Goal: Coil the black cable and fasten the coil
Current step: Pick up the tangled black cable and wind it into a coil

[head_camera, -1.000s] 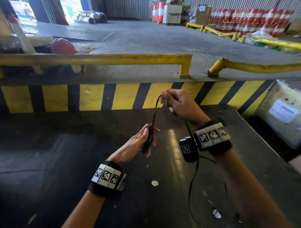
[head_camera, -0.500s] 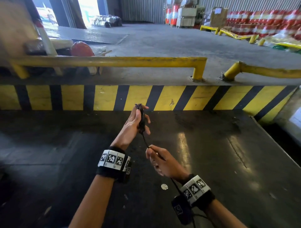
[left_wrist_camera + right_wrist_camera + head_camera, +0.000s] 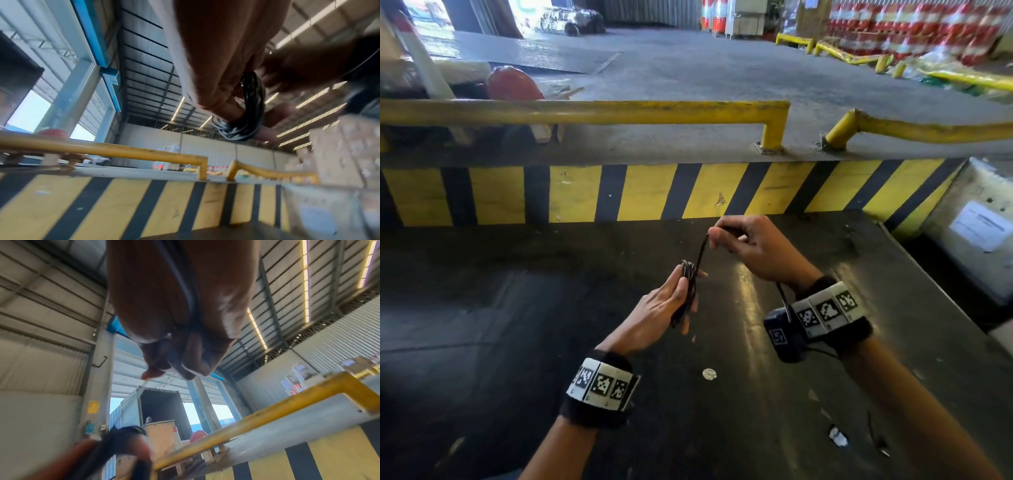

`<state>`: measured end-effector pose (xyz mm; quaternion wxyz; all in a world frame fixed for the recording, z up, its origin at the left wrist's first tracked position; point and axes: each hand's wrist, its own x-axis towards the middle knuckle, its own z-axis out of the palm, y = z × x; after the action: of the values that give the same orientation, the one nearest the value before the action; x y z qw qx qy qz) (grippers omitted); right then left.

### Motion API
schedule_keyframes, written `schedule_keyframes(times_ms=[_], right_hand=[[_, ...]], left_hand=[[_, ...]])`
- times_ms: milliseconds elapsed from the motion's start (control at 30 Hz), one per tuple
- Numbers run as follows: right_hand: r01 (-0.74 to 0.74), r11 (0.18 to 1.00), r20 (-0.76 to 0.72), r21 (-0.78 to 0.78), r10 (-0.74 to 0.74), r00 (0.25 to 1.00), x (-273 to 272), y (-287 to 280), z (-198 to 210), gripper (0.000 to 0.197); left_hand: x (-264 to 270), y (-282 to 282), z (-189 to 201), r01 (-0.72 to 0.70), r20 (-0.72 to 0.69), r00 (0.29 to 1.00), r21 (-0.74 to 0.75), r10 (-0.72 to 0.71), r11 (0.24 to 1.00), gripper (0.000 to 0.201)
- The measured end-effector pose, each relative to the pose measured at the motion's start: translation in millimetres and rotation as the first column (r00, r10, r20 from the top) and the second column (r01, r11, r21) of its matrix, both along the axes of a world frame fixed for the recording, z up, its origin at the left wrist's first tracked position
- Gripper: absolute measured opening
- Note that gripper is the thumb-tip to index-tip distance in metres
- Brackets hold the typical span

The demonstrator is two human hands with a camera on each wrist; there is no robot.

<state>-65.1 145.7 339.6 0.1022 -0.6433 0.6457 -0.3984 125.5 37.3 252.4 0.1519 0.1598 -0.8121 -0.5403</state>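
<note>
Since half a second ago the right hand [image 3: 753,251] has swung from low near the body up past the left hand [image 3: 661,305] — it now pinches the free run of the black cable [image 3: 700,251] above the coil [image 3: 686,294]. Left hand holds that coil upright, fingers and thumb curled round the loops [image 3: 249,113], mid-air over the dark glossy dock plate [image 3: 517,342]. Beyond: yellow-black striped curb [image 3: 647,192], yellow guard rail [image 3: 585,111], warehouse floor.
</note>
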Motion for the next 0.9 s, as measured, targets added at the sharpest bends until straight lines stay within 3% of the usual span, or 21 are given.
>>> schedule_keyframes(times_ms=[67, 200, 333, 500, 633, 733, 800, 900], right_hand=[[-0.005, 1.000, 0.033, -0.006, 0.005, 0.999, -11.1, -10.0, 0.1, 0.021], [-0.035, 0.999, 0.261, 0.018, 0.029, 0.965, -18.4, -21.2, -20.2, 0.022], [-0.113, 0.993, 0.429, 0.020, 0.093, 0.898, 11.8, -15.8, -62.9, 0.025], [-0.124, 0.991, 0.622, 0.051, 0.065, 0.780, 58.8, -5.7, -88.8, 0.026], [-0.047, 0.990, 0.399, 0.136, -0.012, 0.917, 63.2, 1.0, -100.9, 0.028], [-0.006, 0.977, 0.168, 0.213, -0.031, 0.985, 65.2, 13.2, -107.0, 0.028], [0.047, 0.957, -0.030, 0.286, -0.040, 0.999, 67.5, 20.6, -102.3, 0.024], [0.199, 0.929, -0.345, 0.311, -0.085, 0.935, 62.1, 27.9, -80.8, 0.022]], left_hand=[[0.4, 14.1, 8.7, 0.089, -0.063, 0.995, 0.114, -0.082, 0.990, 0.041], [3.1, 28.7, 29.7, 0.199, -0.209, 0.968, 0.284, -0.142, 0.938, 0.044], [6.6, 22.5, 42.8, 0.220, -0.401, 0.916, 0.446, -0.026, 0.868, 0.053], [2.0, 8.0, 40.0, 0.076, -0.404, 0.907, 0.441, 0.122, 0.894, 0.052], [-2.2, -0.5, 31.6, -0.062, -0.388, 0.884, 0.457, 0.262, 0.887, 0.049], [-7.2, -14.0, 21.5, -0.211, -0.311, 0.893, 0.352, 0.326, 0.912, 0.042], [-11.5, -16.4, 10.9, -0.294, -0.232, 0.911, 0.213, 0.341, 0.932, 0.036], [-17.4, -10.3, -10.6, -0.358, -0.087, 0.929, 0.042, 0.360, 0.933, 0.032]])
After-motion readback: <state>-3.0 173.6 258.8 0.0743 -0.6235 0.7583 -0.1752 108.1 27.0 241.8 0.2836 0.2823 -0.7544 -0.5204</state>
